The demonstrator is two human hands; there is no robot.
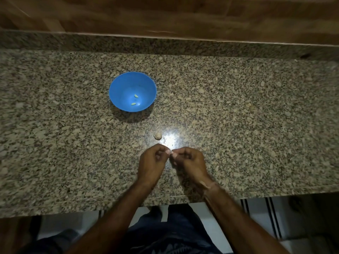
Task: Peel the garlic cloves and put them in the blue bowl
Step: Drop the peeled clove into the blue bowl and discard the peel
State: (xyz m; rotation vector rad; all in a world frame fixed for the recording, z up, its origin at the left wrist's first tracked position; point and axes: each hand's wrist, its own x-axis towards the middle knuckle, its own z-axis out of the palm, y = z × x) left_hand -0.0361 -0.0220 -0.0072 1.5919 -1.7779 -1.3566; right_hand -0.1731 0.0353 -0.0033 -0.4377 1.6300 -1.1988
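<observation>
Garlic clove [157, 136] lies beyond left hand [152, 161] and right hand [189, 162], both pinching one tiny piece [171, 152] by the counter [73, 162] edge.

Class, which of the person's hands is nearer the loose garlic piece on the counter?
Left. The left hand is just nearer the person than the garlic piece; the right hand lies farther right.
</observation>
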